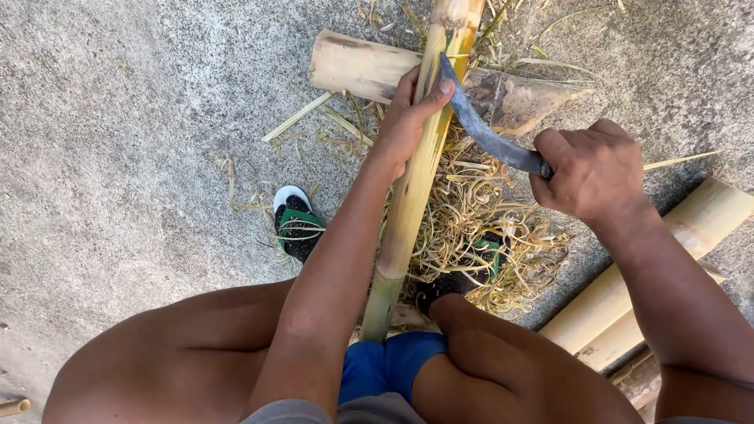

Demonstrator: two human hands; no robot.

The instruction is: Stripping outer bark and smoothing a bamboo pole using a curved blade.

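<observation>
Between the knees, bamboo pole (408,212) runs lengthwise away from the body; left hand (404,126) grips it, right hand (593,173) clenches curved knife (483,129), blade laid across it.

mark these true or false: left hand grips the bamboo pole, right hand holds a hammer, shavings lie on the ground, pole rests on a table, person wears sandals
1. The left hand grips the bamboo pole: true.
2. The right hand holds a hammer: false, it holds a curved blade laid against the pole.
3. Curled shavings lie on the ground: true.
4. The pole rests on a table: false, it lies across a short bamboo log on the concrete ground.
5. The person wears sandals: true.
</observation>
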